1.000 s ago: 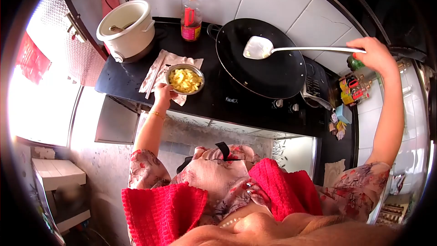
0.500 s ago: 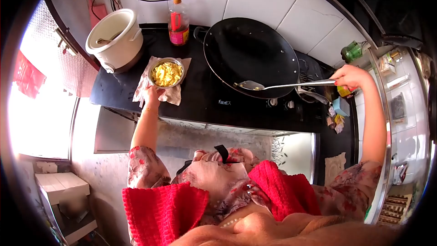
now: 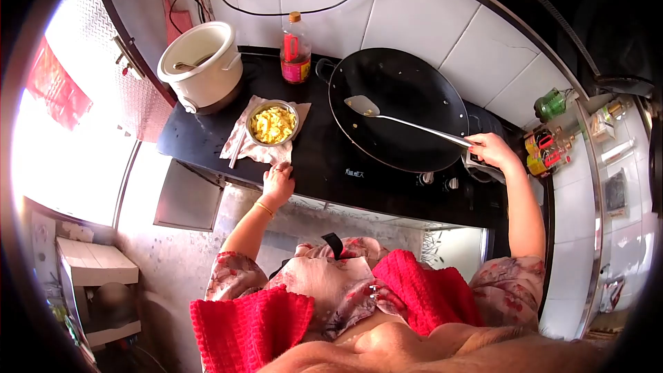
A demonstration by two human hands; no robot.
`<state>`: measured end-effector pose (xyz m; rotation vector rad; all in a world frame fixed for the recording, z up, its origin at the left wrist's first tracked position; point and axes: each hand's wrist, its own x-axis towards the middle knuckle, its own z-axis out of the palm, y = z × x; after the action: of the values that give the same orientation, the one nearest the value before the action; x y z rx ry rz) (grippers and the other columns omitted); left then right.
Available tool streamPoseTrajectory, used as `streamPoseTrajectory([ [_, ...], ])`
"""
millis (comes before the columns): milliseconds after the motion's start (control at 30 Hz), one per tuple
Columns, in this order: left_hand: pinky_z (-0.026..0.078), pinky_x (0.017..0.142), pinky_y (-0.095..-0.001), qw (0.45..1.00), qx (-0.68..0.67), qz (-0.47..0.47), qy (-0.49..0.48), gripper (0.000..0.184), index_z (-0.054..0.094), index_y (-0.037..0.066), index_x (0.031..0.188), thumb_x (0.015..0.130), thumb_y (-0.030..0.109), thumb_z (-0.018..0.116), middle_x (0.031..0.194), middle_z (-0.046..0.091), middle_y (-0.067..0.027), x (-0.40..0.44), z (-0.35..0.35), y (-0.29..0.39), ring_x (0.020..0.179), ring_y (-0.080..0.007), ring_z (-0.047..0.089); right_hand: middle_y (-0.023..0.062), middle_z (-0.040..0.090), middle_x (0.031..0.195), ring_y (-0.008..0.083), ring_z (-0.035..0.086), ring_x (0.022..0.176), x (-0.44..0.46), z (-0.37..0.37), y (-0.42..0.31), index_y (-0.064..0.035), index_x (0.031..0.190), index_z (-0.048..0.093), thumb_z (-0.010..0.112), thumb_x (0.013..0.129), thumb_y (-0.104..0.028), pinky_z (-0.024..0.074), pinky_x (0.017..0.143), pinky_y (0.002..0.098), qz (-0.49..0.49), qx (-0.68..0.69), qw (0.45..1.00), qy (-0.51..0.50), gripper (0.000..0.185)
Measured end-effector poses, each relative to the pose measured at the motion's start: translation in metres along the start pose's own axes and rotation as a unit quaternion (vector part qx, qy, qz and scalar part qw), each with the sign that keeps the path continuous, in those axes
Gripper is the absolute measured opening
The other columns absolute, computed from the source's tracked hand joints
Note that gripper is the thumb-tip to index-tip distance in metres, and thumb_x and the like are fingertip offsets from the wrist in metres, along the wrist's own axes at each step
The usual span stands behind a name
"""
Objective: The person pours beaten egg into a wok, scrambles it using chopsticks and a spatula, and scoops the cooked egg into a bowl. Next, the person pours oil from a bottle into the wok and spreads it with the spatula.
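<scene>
A metal bowl of yellow scrambled egg (image 3: 273,124) rests on a crumpled cloth (image 3: 257,152) on the black counter. My left hand (image 3: 278,183) is at the counter's front edge, just below the bowl and apart from it, with its fingers bunched at the cloth's lower corner; what they hold, if anything, is too small to tell. My right hand (image 3: 489,150) is closed round the handle end of a metal spatula (image 3: 421,127). The spatula's blade lies inside the black wok (image 3: 394,90), at its left part, with a few yellow bits near it.
A white cooker pot (image 3: 200,69) with a utensil inside stands at the counter's left. Behind the cloth is a bottle with dark liquid (image 3: 295,55). More bottles (image 3: 549,148) and a green one (image 3: 550,105) are at the right. Stove knobs (image 3: 426,178) line the front.
My left hand has let go of the bowl, which now sits on the cloth, and has moved toward the counter edge. The spatula, in my right hand, has moved into the wok.
</scene>
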<state>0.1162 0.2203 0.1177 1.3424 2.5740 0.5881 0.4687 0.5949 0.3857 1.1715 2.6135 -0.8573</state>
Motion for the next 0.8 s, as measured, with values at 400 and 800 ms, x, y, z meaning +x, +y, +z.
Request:
streamPoseTrajectory([
  [400,0.033,0.093,-0.0415,0.987,0.123,0.032,-0.098,0.041,0.055,0.005,0.113,0.079,0.026,0.059,0.12,0.052,-0.0088,-0.007,-0.017,0.01,0.117,-0.0239,0.044,0.0004,0.056,0.062,0.0075,0.048,0.054,-0.069,-0.053,0.003,-0.0042,0.11,0.064,0.06,0.081,-0.008,0.0406,0.05,0.0263,0.035,0.032,0.997,-0.056,0.03],
  [800,0.045,0.089,-0.0425,0.984,-0.124,0.063,0.111,0.034,0.06,0.002,0.103,0.07,0.007,0.063,0.113,0.055,-0.0215,-0.057,-0.014,-0.044,0.102,-0.0378,0.054,0.0131,0.067,0.094,0.0209,0.064,0.084,0.011,0.048,-0.002,-0.0139,0.117,0.06,0.065,0.081,-0.02,0.0472,0.077,0.0313,0.023,0.046,0.995,0.086,0.037],
])
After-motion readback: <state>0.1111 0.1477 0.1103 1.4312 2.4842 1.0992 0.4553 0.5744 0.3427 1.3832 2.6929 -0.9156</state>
